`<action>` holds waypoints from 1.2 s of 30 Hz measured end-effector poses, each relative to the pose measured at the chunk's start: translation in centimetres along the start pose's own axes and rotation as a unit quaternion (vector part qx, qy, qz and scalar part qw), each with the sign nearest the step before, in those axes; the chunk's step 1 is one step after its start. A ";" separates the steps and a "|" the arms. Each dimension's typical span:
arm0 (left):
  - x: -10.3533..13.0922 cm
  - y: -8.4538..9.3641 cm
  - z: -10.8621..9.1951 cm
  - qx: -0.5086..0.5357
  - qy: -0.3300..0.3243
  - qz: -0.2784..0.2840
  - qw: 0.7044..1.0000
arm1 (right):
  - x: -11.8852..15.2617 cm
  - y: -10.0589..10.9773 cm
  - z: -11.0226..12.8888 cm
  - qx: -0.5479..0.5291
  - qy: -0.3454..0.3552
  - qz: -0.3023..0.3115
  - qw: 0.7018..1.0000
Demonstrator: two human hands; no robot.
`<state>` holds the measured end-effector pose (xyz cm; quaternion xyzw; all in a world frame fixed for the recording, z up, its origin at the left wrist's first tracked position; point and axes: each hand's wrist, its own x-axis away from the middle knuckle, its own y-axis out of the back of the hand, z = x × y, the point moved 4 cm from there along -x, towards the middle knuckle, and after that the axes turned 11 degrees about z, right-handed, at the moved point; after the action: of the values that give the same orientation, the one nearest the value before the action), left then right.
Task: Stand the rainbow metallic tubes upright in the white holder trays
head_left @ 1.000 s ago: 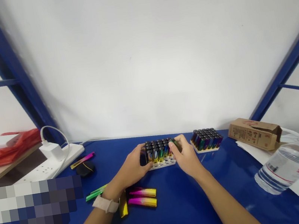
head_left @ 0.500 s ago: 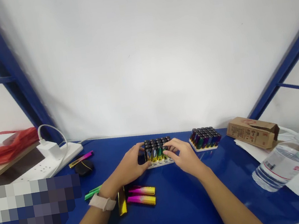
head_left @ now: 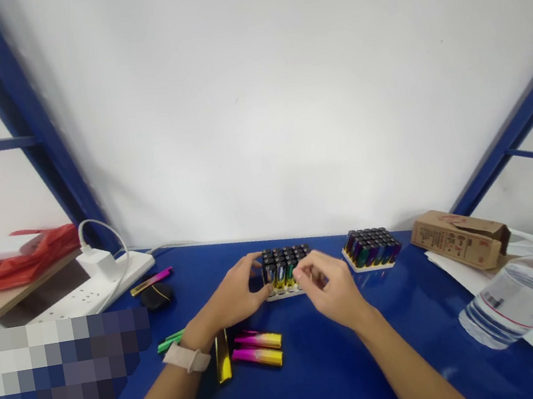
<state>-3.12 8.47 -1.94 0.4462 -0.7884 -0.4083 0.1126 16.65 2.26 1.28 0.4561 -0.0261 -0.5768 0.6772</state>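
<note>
A pale rack holds rows of shiny, black-topped tubes that look like lighters. Its left end sits between the thumb and fingers of my left hand. My right hand is at the rack's front right corner with fingers curled in and thumb pressed to them; whatever they hold is hidden. Nearer me lie pink-and-yellow metallic sleeves and a gold one, beside my left wrist. Green sleeves show partly behind that wrist.
A second filled rack stands to the right. Beyond it are a cardboard box, a water bottle and white papers. On the left are a power strip, a black pouch and another pink-yellow sleeve.
My right hand's fingers have come off a tube top at the rack's front and curled in closer together. My left hand keeps its place at the rack. The view has shifted slightly.
</note>
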 end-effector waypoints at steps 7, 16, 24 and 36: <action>0.0 0.0 0.1 -0.010 0.002 -0.001 1.000 | 0.9 -5.4 1.9 0.002 0.028 0.214 0.976; 0.0 -0.2 -0.1 -0.016 -0.002 -0.002 1.000 | 1.1 -4.7 0.8 0.091 0.001 0.264 0.960; 0.0 -0.4 0.0 -0.015 -0.001 0.002 1.000 | 1.1 -5.0 0.5 0.090 -0.008 0.287 0.954; -0.4 0.1 0.5 0.037 0.016 -0.011 0.999 | 0.3 -2.9 -1.3 -0.177 -0.101 0.211 0.956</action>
<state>-3.22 9.09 -2.10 0.4652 -0.7959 -0.3731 0.1047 15.26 3.06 -1.52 0.2521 -0.0873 -0.4597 0.8471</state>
